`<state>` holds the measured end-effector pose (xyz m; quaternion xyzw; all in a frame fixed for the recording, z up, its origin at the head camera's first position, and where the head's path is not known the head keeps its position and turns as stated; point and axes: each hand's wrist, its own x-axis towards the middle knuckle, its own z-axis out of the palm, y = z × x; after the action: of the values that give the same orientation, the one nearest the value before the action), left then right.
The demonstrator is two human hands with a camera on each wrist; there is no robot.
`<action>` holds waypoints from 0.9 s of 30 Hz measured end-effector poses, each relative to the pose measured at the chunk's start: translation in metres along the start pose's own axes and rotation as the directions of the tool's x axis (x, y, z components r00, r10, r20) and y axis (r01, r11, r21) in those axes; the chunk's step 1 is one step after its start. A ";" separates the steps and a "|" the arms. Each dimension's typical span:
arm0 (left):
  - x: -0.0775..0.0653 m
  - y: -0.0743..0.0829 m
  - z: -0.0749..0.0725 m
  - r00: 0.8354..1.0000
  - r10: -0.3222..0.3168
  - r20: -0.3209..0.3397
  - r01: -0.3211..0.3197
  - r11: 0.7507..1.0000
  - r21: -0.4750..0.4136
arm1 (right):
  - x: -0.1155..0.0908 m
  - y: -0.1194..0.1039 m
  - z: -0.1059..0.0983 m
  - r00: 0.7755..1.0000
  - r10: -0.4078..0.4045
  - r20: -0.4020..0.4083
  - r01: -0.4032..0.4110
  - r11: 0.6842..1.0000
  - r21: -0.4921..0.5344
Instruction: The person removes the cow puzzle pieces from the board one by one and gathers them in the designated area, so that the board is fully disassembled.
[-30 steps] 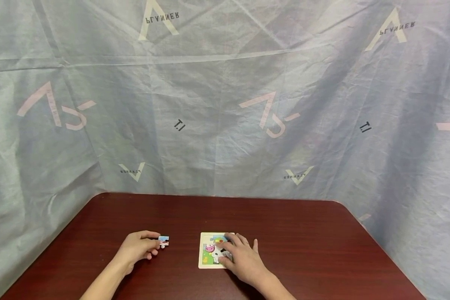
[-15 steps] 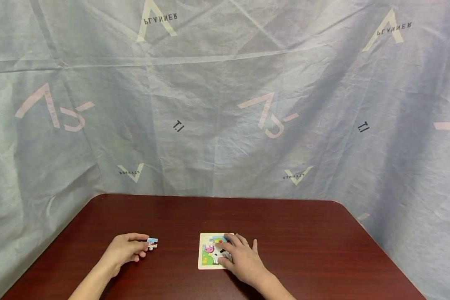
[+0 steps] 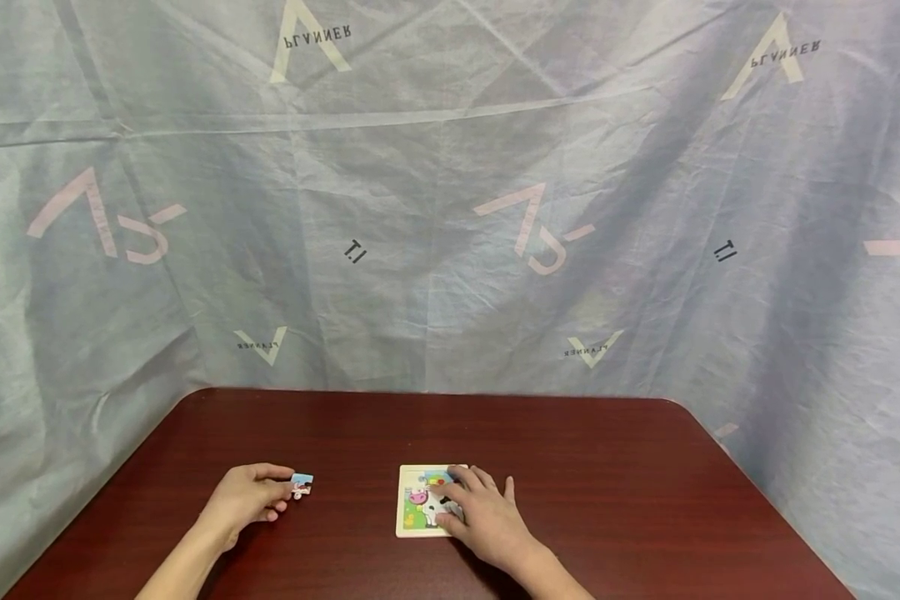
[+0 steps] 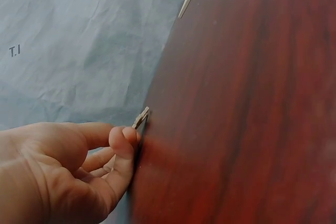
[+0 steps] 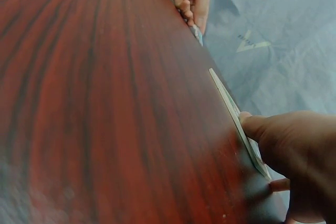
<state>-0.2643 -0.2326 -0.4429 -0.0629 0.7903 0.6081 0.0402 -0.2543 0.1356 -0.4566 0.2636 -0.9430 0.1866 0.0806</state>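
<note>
My left hand (image 3: 243,502) pinches a small jigsaw puzzle piece (image 3: 302,483) between thumb and fingers, to the left of the puzzle board. The piece has light blue, white and dark printing; in the left wrist view only the thin edge of the puzzle piece (image 4: 140,118) shows. Fingers spread, my right hand (image 3: 491,521) rests on the right side of a square wooden puzzle board (image 3: 400,512) with a cow picture. A bare cream patch shows in the board's upper left. The board's right part is hidden under the hand.
The board lies on a dark red wood-grain table (image 3: 360,433) with rounded far corners. Behind and at both sides hangs a grey cloth (image 3: 435,317) with printed letters.
My left hand has moved left with the puzzle piece, away from the board, mostly in the first half second. The right hand and the board stay in place.
</note>
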 end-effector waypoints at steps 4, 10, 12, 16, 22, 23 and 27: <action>0.001 0.000 -0.001 1.000 -0.001 -0.005 0.001 1.000 0.006 | 0.000 0.000 0.000 1.000 0.000 -0.006 0.000 1.000 0.005; 0.002 0.000 -0.002 1.000 -0.009 -0.008 0.009 1.000 0.019 | -0.001 0.000 0.000 1.000 -0.004 -0.006 0.004 1.000 0.008; 0.002 -0.001 -0.002 1.000 -0.011 -0.009 0.011 1.000 0.019 | -0.001 -0.001 0.000 1.000 -0.004 -0.002 0.004 1.000 0.011; 0.002 -0.001 -0.002 1.000 -0.011 -0.011 0.011 1.000 0.020 | -0.001 -0.001 0.000 1.000 -0.005 0.003 0.005 1.000 0.013; 0.000 0.000 -0.001 1.000 -0.001 -0.024 0.001 1.000 0.006 | -0.001 -0.001 -0.001 1.000 -0.004 0.004 0.004 1.000 0.011; -0.001 0.000 -0.001 1.000 -0.001 -0.028 0.001 1.000 0.004 | -0.001 -0.001 -0.001 1.000 -0.005 0.003 0.005 1.000 0.006; -0.002 0.003 0.002 0.999 0.012 -0.045 -0.011 1.000 0.008 | 0.000 -0.002 0.000 1.000 0.014 -0.026 -0.015 1.000 -0.005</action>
<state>-0.2624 -0.2299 -0.4405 -0.0720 0.7939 0.6035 0.0190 -0.2531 0.1339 -0.4558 0.2540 -0.9442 0.1881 0.0922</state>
